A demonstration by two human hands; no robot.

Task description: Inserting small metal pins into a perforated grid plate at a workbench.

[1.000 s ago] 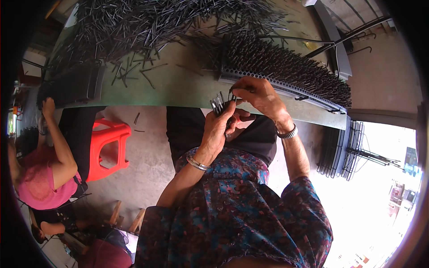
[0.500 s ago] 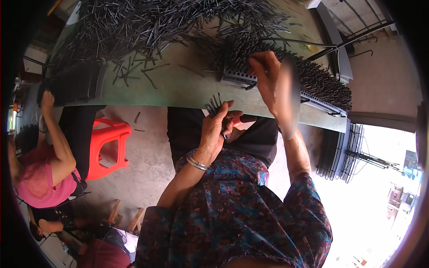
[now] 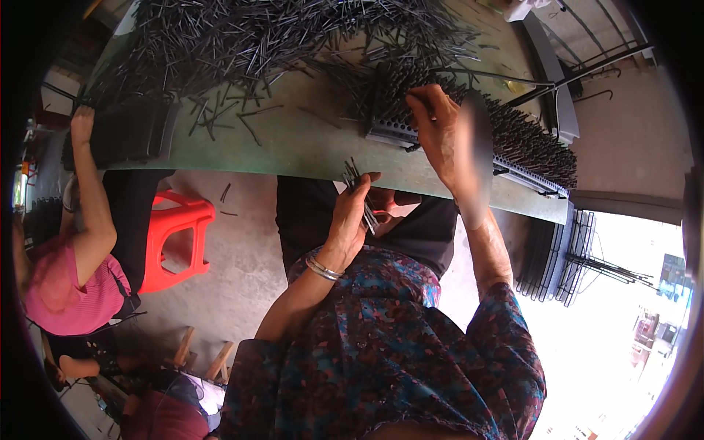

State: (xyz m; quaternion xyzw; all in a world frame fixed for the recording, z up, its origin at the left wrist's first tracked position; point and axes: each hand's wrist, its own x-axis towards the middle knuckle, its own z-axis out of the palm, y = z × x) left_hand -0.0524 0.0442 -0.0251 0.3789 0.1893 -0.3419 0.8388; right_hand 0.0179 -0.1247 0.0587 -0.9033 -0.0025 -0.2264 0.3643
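My left hand (image 3: pixel 347 214) is closed around a small bunch of thin dark drill bits (image 3: pixel 352 174), below the table's near edge. Their ends stick out past the thumb and below the palm. My right hand (image 3: pixel 441 136) is at the near side of a long rack (image 3: pixel 396 132) with holes along its edge, its thumb and fingertips pinched together. Whatever sits in that pinch is too small to make out. Dark drill bits (image 3: pixel 524 132) stand densely packed upright along the rack. A blurred patch covers part of my right wrist.
Loose drill bits (image 3: pixel 264 37) lie heaped across the far side of the green table (image 3: pixel 293 139). At left, a co-worker's hand (image 3: pixel 83 117) is by another dark rack (image 3: pixel 136 132). A red stool (image 3: pixel 176 242) stands on the floor. Wire racks (image 3: pixel 561 257) stand at right.
My left fingers have curled in, and the bunch of drill bits has shifted in that hand. My right hand stays at the rack. The co-worker's hand has moved farther up along their rack.
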